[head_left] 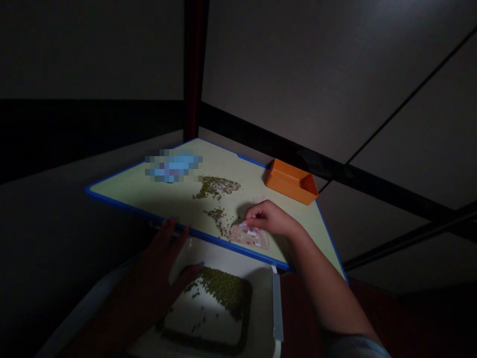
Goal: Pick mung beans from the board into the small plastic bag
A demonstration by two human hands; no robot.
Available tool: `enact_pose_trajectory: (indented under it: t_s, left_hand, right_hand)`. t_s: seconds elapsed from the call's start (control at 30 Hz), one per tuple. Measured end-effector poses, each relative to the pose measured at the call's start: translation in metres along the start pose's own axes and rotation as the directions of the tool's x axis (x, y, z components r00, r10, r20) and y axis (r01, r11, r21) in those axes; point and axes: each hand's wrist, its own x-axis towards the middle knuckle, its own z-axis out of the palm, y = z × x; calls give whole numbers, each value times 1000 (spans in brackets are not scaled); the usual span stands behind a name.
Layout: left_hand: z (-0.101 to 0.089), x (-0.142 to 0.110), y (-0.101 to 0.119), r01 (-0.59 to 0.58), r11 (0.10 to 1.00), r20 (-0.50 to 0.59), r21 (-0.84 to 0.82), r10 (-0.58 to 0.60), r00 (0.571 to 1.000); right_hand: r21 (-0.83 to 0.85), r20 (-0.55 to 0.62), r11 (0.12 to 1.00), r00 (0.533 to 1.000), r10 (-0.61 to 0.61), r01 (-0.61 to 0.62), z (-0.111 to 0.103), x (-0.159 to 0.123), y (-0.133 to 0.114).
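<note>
A pale board with a blue edge [141,191] lies in front of me, strewn with small green beans [216,188]. My right hand [266,218] rests on it with fingertips pinched together over a small clear dish [250,237] that holds pink and white bits. What the fingers pinch is too small to name. My left hand [167,258] lies spread, fingers apart, on the board's near edge and the rim of a white tray [261,293]. The tray sits below the board and holds a heap of green beans [223,288].
An orange box [291,182] stands open at the board's far right corner. A blurred blue patch [173,166] lies at the far left of the board. A dark post [194,69] rises behind it. The surroundings are dim.
</note>
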Motion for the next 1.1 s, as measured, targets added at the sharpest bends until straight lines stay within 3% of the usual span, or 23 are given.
enact_pose_trajectory:
  t_s: [0.5,0.63,0.8,0.97,1.1]
  left_hand:
    - [-3,0,2,23,1000,22,-16,-23,1000]
    - [2,-2,-2,-7,1000,-17,-2,7,1000]
    - [4,-2,-2,-9,1000,-21,25,10,1000]
    - [4,-1,-2,-8,1000,-28,16,9,1000]
    - [7,-2,-4,-12,1000,-39,12,13,999]
  right_hand:
    - [54,33,998,999,-17,16,-3,-2,3]
    - [-55,-89,998,996,13,-18,-12,-6,7]
    - [-292,-277,938,955,105,-188,-23,-9,9]
    - [-394,-285,882,947,151,-259,-22,-7,5]
    - [-345,-227,915,964,135,-210,-17,-5,3]
